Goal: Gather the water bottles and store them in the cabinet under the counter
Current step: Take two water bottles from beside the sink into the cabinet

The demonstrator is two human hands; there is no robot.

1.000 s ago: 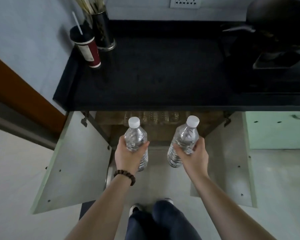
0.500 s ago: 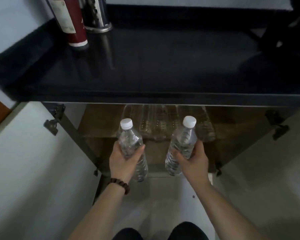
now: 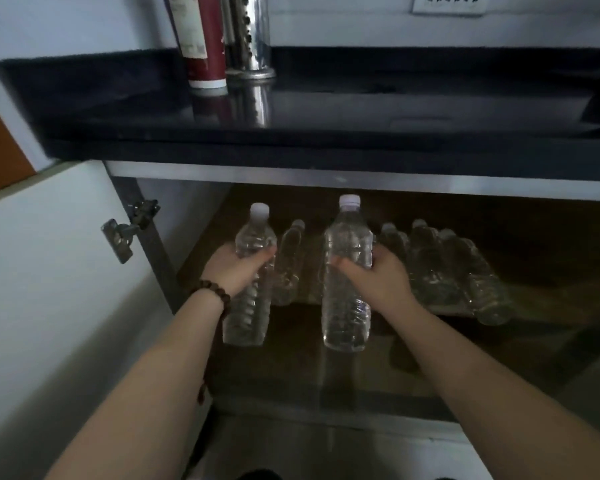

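Observation:
Each of my hands holds a clear water bottle with a white cap, upright, inside the open cabinet under the black counter (image 3: 326,133). My left hand (image 3: 234,270) grips the left bottle (image 3: 248,306) around its upper half. My right hand (image 3: 378,275) grips the taller-looking right bottle (image 3: 347,299) the same way. Both bottles hang just above the cabinet's lower floor (image 3: 326,375). Behind them, several more water bottles (image 3: 437,268) stand in a row on the wooden shelf (image 3: 534,299), some partly hidden by my hands.
The left cabinet door (image 3: 49,289) stands wide open, its hinge (image 3: 125,233) beside my left wrist. On the counter stand a red and white cup (image 3: 201,39) and a metal utensil holder (image 3: 250,36). A wall socket (image 3: 447,3) is above.
The view has dropped lower and closer to the cabinet. Both hands have carried their bottles forward, past the counter edge and into the cabinet opening.

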